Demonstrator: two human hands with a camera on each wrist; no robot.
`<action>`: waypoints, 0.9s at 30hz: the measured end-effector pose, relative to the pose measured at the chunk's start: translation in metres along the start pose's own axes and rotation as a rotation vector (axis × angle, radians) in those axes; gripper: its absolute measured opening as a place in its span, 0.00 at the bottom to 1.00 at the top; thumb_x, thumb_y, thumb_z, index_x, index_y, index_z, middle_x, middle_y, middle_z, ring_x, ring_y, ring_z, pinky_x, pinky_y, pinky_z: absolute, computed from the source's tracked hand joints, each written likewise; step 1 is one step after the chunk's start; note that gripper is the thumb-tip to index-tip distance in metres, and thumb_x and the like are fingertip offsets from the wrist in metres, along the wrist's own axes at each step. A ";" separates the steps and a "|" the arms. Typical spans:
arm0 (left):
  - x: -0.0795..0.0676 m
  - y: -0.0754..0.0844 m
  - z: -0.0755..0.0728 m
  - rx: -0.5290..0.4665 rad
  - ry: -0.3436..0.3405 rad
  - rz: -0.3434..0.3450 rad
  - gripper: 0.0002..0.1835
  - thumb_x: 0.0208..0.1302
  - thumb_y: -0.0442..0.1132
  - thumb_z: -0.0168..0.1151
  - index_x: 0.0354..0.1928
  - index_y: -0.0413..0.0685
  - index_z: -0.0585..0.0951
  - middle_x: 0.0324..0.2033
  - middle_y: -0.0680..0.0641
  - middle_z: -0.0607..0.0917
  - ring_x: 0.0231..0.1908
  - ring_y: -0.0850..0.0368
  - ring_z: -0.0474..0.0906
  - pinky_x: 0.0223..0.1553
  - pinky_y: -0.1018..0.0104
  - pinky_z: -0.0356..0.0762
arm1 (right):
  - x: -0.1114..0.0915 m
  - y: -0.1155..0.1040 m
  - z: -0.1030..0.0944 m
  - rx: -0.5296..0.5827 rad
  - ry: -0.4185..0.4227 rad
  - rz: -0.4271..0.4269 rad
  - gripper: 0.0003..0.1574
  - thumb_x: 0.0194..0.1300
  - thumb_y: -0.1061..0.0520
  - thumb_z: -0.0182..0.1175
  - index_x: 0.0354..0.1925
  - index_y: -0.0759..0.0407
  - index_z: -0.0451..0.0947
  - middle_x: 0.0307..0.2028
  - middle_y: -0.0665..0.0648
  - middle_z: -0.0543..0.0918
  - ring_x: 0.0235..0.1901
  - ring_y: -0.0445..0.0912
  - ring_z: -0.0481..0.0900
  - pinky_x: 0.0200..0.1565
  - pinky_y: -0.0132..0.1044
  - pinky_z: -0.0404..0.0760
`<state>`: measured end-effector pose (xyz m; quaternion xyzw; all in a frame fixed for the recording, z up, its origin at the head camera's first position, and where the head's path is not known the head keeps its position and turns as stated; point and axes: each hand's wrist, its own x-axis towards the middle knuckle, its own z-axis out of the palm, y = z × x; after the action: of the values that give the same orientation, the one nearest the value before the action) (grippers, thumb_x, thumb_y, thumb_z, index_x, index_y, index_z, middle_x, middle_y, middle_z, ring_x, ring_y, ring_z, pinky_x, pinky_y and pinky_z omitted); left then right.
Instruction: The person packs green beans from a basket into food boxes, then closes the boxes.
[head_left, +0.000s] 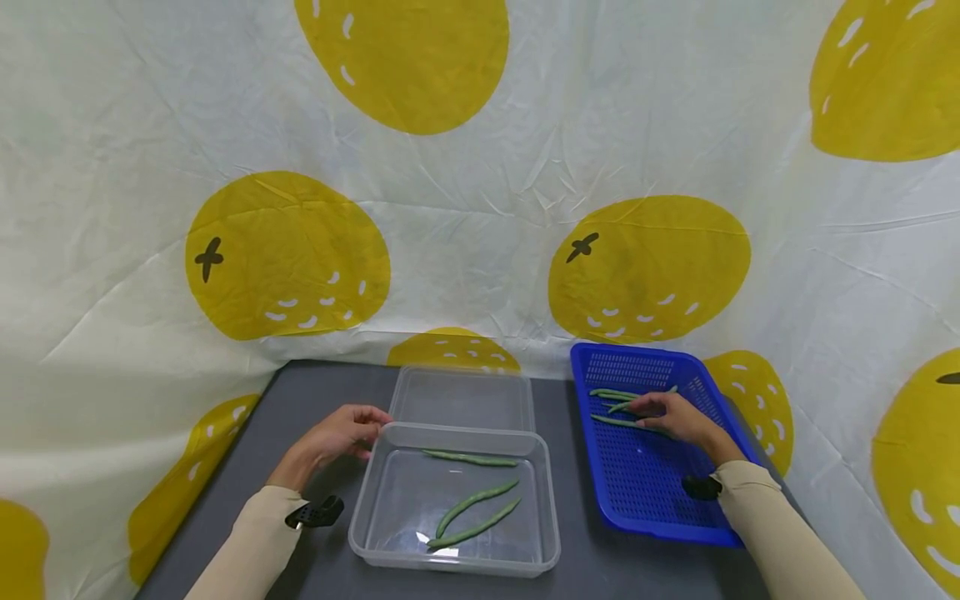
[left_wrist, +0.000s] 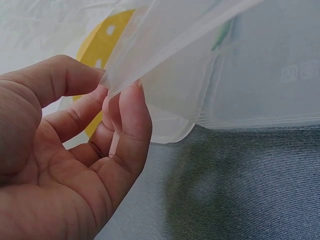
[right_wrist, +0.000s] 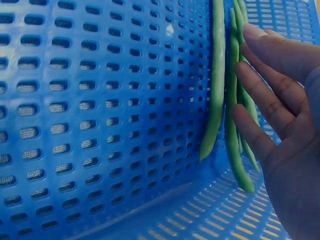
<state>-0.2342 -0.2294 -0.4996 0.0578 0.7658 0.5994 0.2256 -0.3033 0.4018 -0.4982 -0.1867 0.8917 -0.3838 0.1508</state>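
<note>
At its far left corner, a clear plastic container is pinched between the thumb and fingers of my left hand. Three green beans lie spread on its floor. My right hand reaches into a blue plastic basket, where several green beans lie near the far end. In the right wrist view its fingertips are right at these beans, with the fingers only slightly bent. One bean lies a little apart from the rest, alongside them.
Behind the container a clear flat lid lies on the dark grey table. A white curtain with yellow fruit prints hangs close behind the table. The basket stands to the right of the container, its raised walls around the right hand.
</note>
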 end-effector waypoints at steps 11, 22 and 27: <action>-0.001 0.001 0.001 -0.004 -0.001 -0.003 0.15 0.74 0.36 0.56 0.57 0.35 0.80 0.48 0.37 0.84 0.41 0.49 0.81 0.40 0.57 0.84 | -0.001 0.013 0.004 -0.008 -0.038 0.011 0.24 0.69 0.62 0.64 0.59 0.74 0.76 0.55 0.72 0.82 0.55 0.65 0.80 0.54 0.51 0.81; 0.000 0.002 0.001 0.003 0.014 -0.018 0.17 0.75 0.36 0.56 0.59 0.33 0.78 0.50 0.32 0.82 0.42 0.48 0.81 0.40 0.57 0.84 | -0.001 0.013 0.003 -0.053 -0.048 0.041 0.18 0.67 0.68 0.63 0.54 0.74 0.79 0.47 0.66 0.86 0.46 0.57 0.83 0.47 0.41 0.83; 0.000 0.001 0.000 0.009 0.009 -0.013 0.17 0.75 0.36 0.55 0.59 0.33 0.78 0.50 0.32 0.82 0.41 0.49 0.81 0.40 0.57 0.84 | -0.003 0.012 0.007 -0.085 -0.020 0.100 0.12 0.65 0.70 0.64 0.48 0.71 0.81 0.39 0.60 0.85 0.40 0.51 0.81 0.43 0.41 0.82</action>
<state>-0.2346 -0.2286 -0.4989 0.0508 0.7698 0.5948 0.2259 -0.3005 0.4066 -0.5115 -0.1520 0.9139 -0.3355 0.1708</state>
